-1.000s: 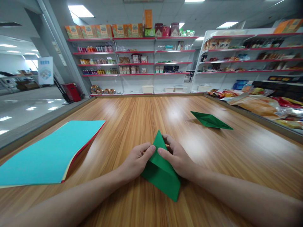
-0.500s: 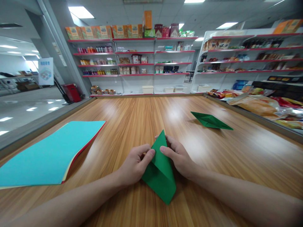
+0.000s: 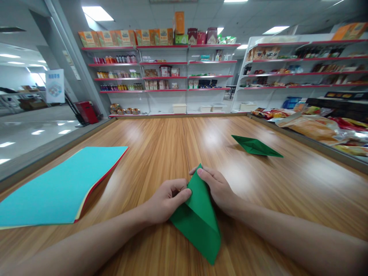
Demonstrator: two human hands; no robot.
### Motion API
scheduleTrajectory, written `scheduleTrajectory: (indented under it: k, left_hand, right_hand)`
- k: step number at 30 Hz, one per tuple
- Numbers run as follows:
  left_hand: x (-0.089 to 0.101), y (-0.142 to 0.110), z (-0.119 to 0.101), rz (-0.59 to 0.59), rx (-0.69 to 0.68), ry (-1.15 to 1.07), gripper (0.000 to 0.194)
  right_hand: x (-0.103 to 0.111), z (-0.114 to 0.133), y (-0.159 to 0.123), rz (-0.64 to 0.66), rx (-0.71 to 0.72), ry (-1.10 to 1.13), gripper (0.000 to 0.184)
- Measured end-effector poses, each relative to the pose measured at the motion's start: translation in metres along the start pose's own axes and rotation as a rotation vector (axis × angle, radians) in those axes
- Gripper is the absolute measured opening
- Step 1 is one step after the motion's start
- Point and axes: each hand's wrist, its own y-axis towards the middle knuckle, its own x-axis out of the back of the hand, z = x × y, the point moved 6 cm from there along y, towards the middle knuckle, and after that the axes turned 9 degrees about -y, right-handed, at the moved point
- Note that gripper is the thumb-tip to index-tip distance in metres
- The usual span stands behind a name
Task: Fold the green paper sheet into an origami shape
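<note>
A partly folded sheet of green paper [image 3: 200, 214] is held between both hands, its narrow tip pointing away from me and its wide end hanging toward me. My left hand [image 3: 168, 200] pinches its left edge, thumb on top. Up at the tip, my right hand [image 3: 220, 188] grips the paper with the thumb above and the fingers behind, partly hidden. Farther off on the right lies a folded green paper boat [image 3: 257, 147], touched by neither hand.
A stack of coloured paper [image 3: 66, 184], turquoise on top with red and yellow edges below, lies left on the wooden table [image 3: 161, 142]. Raised rims border the table. Packaged snacks [image 3: 313, 128] lie beyond the right rim. Stocked shelves [image 3: 163, 78] stand behind.
The green paper's tip has come down toward me, and its wide end has swung nearer and slightly right. My right thumb has moved up to the tip. My left hand shifted slightly right.
</note>
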Motion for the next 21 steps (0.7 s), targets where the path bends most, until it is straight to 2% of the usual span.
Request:
scheduleTrajectory:
  k: [6, 9, 14, 18, 21]
  left_hand:
    - [-0.005, 0.002, 0.008, 0.127, 0.125, -0.094, 0.048]
    - [-0.006, 0.002, 0.012, 0.133, 0.180, -0.089, 0.051]
    - [-0.005, 0.002, 0.016, 0.060, 0.204, 0.017, 0.048]
    - [-0.002, 0.000, 0.015, -0.068, 0.170, 0.157, 0.047]
    - [-0.003, 0.000, 0.011, -0.118, 0.129, 0.198, 0.046]
  right_hand:
    - [0.000, 0.001, 0.000, 0.025, 0.016, -0.052, 0.035]
    - [0.000, -0.001, 0.001, 0.038, 0.023, -0.058, 0.035]
    - [-0.004, -0.004, 0.004, 0.111, -0.011, -0.076, 0.034]
    - [-0.009, -0.004, 0.005, 0.144, -0.092, -0.066, 0.038]
    - [-0.010, -0.002, 0.005, 0.137, -0.095, -0.032, 0.039]
